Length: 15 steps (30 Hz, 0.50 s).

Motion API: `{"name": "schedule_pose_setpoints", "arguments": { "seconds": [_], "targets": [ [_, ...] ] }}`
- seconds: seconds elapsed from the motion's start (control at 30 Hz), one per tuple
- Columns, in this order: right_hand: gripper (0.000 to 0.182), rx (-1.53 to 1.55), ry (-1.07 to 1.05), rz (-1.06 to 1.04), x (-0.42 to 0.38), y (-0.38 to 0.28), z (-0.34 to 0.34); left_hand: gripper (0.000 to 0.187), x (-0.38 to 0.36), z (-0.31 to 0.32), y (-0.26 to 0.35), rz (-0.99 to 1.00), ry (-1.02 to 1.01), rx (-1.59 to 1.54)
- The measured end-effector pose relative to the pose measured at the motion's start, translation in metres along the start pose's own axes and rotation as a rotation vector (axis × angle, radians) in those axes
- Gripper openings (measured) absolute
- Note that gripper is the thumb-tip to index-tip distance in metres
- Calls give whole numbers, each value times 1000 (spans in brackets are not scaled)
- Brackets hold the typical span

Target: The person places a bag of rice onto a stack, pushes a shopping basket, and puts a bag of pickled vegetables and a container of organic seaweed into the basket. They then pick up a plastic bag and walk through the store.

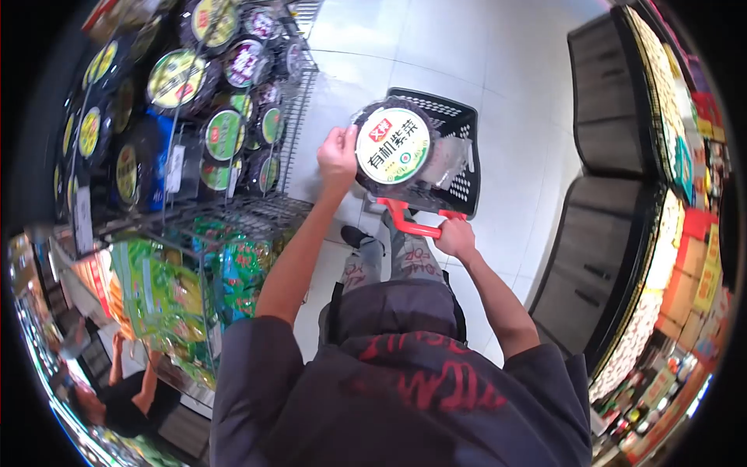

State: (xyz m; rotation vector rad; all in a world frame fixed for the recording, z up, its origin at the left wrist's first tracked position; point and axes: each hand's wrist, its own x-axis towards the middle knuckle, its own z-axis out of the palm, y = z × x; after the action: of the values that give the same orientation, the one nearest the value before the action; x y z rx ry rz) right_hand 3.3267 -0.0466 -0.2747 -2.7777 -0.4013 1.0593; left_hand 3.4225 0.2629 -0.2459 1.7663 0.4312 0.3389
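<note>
My left hand [338, 158] is closed on the left edge of a round pack of dried seaweed [395, 145], with a white label, red logo and green rim. The pack is held up over a black shopping basket [459, 113] and hides part of it. Inside the basket lies a clear plastic packet [447, 161]; what it contains I cannot make out. My right hand [456, 237] grips the red handle [418, 229] at the near end of the basket.
At left, a wire rack [292, 148] holds several round packs [177, 78] and green bags [152, 284]. Dark cabinets [595, 257] line the right side under goods. A person in black [140, 401] stands at lower left. Pale floor tiles [513, 101] run between.
</note>
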Motion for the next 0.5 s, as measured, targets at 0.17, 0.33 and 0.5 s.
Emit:
{"name": "schedule_pose_setpoints", "arguments": {
  "seconds": [0.17,0.33,0.5],
  "targets": [
    [26,-56,-104,-50,5,6,-4,27,-2,116,-68,361,-197,550],
    [21,34,-164,-49,5,10,-22,21,-38,189,-141,552,-869,833],
    [19,199,-180,-44,13,22,-2,23,-66,211,-189,672,-1009,855]
  ]
}}
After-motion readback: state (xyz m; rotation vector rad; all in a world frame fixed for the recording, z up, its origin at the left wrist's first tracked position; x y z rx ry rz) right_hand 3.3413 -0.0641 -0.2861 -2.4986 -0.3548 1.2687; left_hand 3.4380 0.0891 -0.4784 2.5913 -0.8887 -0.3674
